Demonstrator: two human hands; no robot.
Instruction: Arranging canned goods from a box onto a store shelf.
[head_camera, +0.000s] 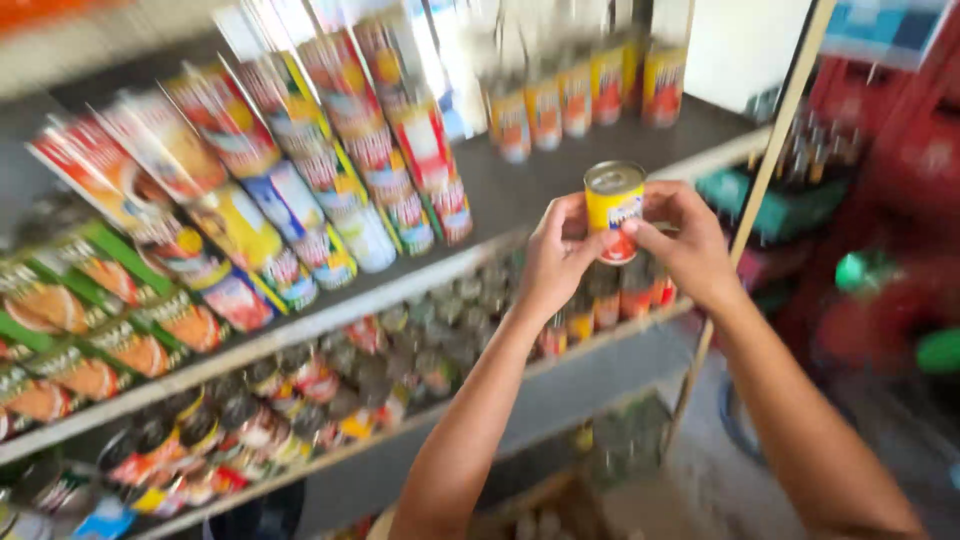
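Both my hands hold one yellow and red tin can (613, 212) with a silver lid, upright, in front of a shelf edge. My left hand (553, 258) grips its left side with thumb and fingers. My right hand (685, 240) pinches its right side. Behind the can a grey shelf board (540, 185) carries a row of similar yellow and red cans (578, 95) at the back.
Tall stacked cans and boxes (330, 160) fill the left of the upper shelf. Lower shelves hold many small tins (300, 400). A thin shelf post (760, 190) rises on the right, with red crates (900, 150) and green things beyond it.
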